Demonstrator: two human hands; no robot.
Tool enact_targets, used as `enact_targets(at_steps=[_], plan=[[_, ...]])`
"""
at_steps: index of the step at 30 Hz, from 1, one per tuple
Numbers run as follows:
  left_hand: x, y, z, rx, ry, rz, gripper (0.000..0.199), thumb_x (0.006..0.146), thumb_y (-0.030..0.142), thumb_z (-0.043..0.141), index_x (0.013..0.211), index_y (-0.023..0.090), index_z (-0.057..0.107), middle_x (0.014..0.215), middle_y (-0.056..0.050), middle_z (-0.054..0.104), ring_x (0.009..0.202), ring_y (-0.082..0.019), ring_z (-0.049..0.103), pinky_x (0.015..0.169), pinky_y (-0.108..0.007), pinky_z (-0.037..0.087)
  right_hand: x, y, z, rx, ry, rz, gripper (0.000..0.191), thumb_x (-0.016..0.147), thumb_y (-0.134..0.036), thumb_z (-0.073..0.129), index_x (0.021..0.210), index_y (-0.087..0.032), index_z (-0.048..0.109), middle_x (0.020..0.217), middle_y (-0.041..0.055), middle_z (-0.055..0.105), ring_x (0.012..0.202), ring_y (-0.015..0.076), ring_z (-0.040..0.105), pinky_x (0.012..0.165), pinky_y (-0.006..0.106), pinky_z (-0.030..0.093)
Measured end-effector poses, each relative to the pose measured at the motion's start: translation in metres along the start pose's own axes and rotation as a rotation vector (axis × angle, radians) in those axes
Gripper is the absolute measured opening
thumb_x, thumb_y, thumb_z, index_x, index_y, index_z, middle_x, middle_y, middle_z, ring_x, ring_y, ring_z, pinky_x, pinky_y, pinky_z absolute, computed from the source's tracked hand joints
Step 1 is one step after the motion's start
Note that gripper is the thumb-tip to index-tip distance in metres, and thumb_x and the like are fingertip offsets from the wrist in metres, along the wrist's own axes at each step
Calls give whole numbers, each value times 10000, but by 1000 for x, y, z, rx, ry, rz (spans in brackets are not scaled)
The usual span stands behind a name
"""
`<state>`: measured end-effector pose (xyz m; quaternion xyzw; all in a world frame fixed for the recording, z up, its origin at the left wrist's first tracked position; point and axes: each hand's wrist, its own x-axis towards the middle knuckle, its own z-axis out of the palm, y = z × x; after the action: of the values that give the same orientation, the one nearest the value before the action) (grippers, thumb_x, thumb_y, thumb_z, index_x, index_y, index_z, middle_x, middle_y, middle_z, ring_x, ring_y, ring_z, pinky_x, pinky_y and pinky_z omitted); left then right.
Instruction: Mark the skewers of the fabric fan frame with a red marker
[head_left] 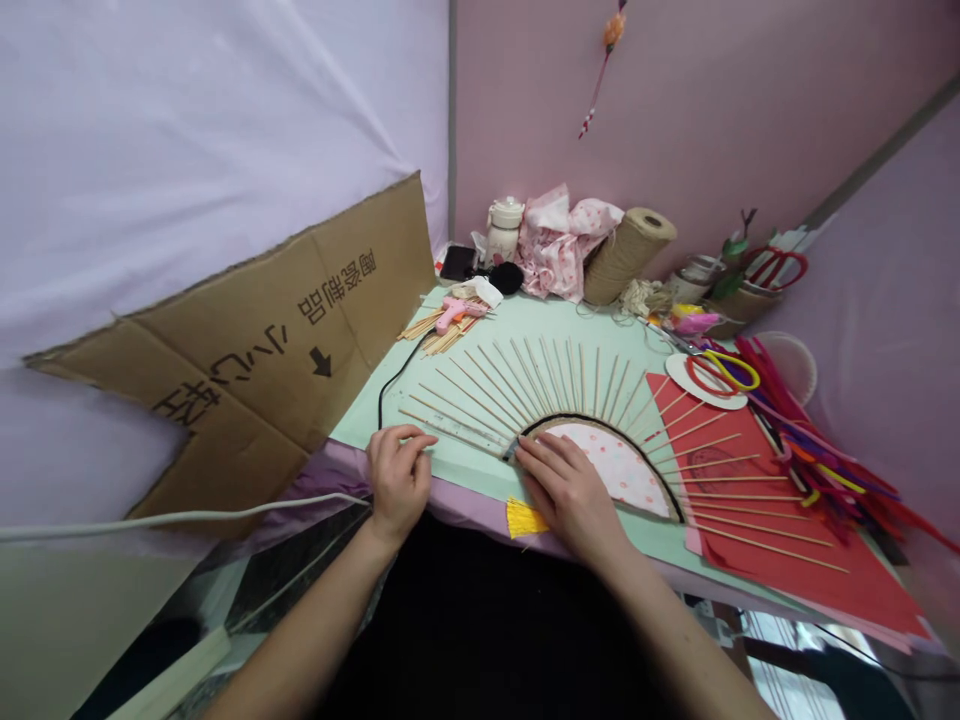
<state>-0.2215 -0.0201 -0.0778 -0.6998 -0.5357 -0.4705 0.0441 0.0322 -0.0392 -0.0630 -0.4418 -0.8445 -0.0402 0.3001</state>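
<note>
A half-round fan shape (600, 455) lies on the table, its white fabric dotted pink and its curved rim black. Thin wooden sticks (598, 380) spread outward from that rim. My right hand (566, 490) rests on the fan's left corner with its fingers stretched out flat. At the table's front edge, my left hand (401, 475) is curled, thumb and fingers drawn together; anything inside it is hidden. A clear ruler-like strip (457, 425) lies between the hands, by the lowest left sticks. Beneath my right hand shows a yellow fringed piece (525, 517).
A pink glue gun (454, 312) lies on loose sticks at the back left, its black cord (386, 385) running forward. Red sheets (757, 490), scissors (731, 370) and pipe cleaners (832, 450) are at right. Twine (630, 255) stands behind; folded cardboard (277, 340) leans left.
</note>
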Motion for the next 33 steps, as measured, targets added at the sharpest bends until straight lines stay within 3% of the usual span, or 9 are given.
enact_targets(at_steps=[6, 10, 14, 19, 24, 28, 33], plan=[[-23, 16, 8, -120, -76, 244, 195, 848, 104, 546, 953, 206, 673, 917, -50, 686, 878, -193, 595, 820, -377, 459, 1, 0, 0, -3, -2, -18, 317, 933, -164, 549, 1237, -178, 636, 1273, 82, 673, 1195, 289, 561, 1026, 540, 486], [-26, 21, 11, -203, -74, 210, 237, 862, 80, 547, 1037, 210, 638, 938, -53, 674, 877, -175, 601, 792, -335, 494, 0, 0, -1, -2, 2, -20, 318, 934, -164, 546, 1238, -184, 636, 1269, 80, 675, 1194, 288, 561, 1021, 538, 491], [-3, 11, 6, -145, -105, 118, 271, 903, 132, 532, 1149, 221, 602, 1066, -75, 654, 1012, -196, 595, 906, -363, 489, -1, 1, 1, 0, 1, -18, 324, 934, -165, 547, 1247, -182, 630, 1279, 79, 669, 1200, 290, 557, 1031, 543, 482], [30, -4, 2, -55, -390, 80, 404, 885, 204, 567, 1284, 223, 508, 1327, -88, 593, 1306, -257, 469, 1080, -453, 342, -1, 1, 2, -13, 10, -18, 309, 940, -180, 547, 1236, -180, 634, 1263, 82, 679, 1194, 292, 563, 1026, 550, 482], [47, -9, 2, -128, -597, 69, 485, 877, 235, 552, 1346, 224, 428, 1375, -85, 573, 1293, -234, 500, 1121, -457, 258, -1, 0, 1, -19, 1, -18, 313, 943, -179, 542, 1244, -180, 629, 1281, 72, 670, 1199, 289, 558, 1031, 541, 478], [57, -11, 0, -163, -683, 70, 522, 877, 234, 545, 1378, 234, 397, 1345, -70, 605, 1284, -231, 506, 1131, -465, 218, -1, 1, 1, -16, 4, -15, 312, 942, -182, 545, 1243, -178, 628, 1281, 73, 669, 1201, 288, 556, 1034, 541, 474], [62, -16, 2, -199, -740, 68, 551, 891, 264, 559, 1413, 245, 386, 1273, -53, 651, 1246, -235, 515, 1095, -447, 261, -1, 1, 1, -16, -2, -13, 305, 942, -183, 548, 1235, -164, 631, 1281, 72, 670, 1204, 293, 554, 1041, 542, 469]])
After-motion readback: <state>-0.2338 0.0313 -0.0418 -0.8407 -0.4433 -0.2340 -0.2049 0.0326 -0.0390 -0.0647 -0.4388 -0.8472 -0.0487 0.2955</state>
